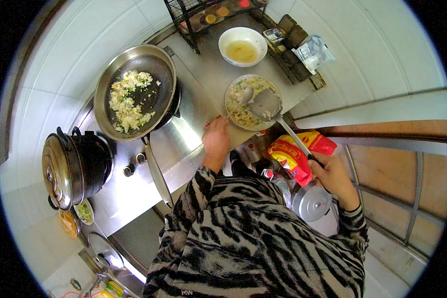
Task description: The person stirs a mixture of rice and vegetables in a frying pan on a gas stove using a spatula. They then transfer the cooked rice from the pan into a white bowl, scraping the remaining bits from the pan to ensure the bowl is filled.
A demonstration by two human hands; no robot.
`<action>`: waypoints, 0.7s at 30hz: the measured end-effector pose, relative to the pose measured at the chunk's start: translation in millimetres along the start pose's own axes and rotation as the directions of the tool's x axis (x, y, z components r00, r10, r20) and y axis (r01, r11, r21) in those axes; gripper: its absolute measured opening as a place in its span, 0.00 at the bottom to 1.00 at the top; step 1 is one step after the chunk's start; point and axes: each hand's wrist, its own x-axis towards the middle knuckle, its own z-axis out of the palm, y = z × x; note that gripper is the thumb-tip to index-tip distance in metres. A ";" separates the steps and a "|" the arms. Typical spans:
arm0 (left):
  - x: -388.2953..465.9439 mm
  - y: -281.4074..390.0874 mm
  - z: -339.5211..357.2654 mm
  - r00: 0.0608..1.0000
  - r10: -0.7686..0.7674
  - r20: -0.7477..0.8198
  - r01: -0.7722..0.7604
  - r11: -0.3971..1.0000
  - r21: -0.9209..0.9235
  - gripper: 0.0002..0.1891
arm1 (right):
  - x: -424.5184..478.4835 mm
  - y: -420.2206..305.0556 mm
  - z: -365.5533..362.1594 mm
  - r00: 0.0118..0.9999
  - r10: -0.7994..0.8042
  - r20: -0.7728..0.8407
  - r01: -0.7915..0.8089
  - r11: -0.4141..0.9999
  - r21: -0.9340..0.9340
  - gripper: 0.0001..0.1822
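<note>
My right hand [333, 177] grips the black handle of a metal wok spatula [266, 105], whose blade rests over a plate of fried rice [242, 87]. A metal spoon [246, 97] reaches over the same rice, its handle running towards my left hand [216, 138], which is closed around its end. Something red shows by the left fingertips. A frying pan [160, 59] with a honeycomb-patterned inside sits on the stove burner at the left, and a portion of fried rice [128, 108] lies in it.
The pan's handle [158, 175] points towards me over the counter edge. A lidded pot [63, 171] stands at far left. Behind the plate are a white bowl of yellowish liquid [242, 48] and a black rack [186, 18]. A red-yellow bag [301, 152] and lidded pot [312, 203] sit below right.
</note>
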 end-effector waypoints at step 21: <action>-8.1 27.0 -24.0 0.959 -0.192 0.209 0.241 0.941 -0.240 0.13 | 1.9 8.2 11.3 0.977 0.197 0.086 -0.211 0.792 0.573 0.18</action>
